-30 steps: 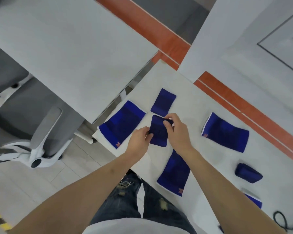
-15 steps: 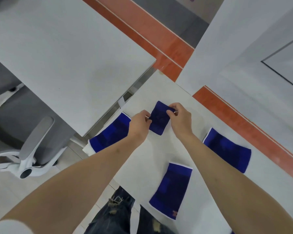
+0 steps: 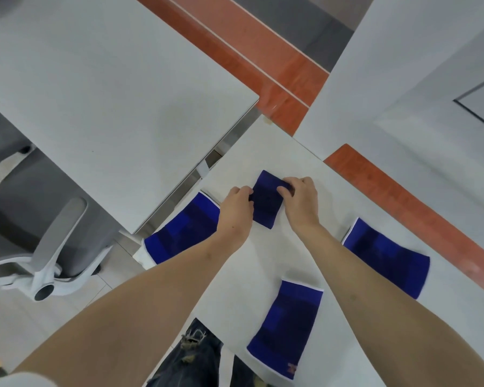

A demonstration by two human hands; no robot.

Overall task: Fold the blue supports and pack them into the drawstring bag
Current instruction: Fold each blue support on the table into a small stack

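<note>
**Head view: 2 hands on a folded blue support**

Head camera looks down on a pale worktop (image 3: 263,263) where both hands meet over 1 small folded support (image 3: 265,202), a dark blue rectangle lying near the far corner of the surface. At its left edge, the left hand (image 3: 236,206) has curled fingers pinching the fabric. Over the upper right part of the same piece, the right hand (image 3: 301,198) grips it with bent fingertips. Together the 2 hands clamp this 1 support between them, close but not touching each other.

3 more blue supports lie flat and unfolded on the worktop, well apart from one another. The left support (image 3: 180,230) sits beside the left wrist, its white-trimmed end reaching the worktop's left edge. Beyond the right forearm lies the right support (image 3: 386,256), angled toward the lower right. Between the 2 forearms and closer to the person, the near support (image 3: 284,328) shows a small orange mark at its lower corner.

To the left stands a second grey table (image 3: 95,93), with a grey office chair (image 3: 39,241) beside it. Red floor stripes (image 3: 252,57) run diagonally beyond the tables. Dark ripped jeans (image 3: 190,358) show at the bottom edge. No drawstring bag is visible.
</note>
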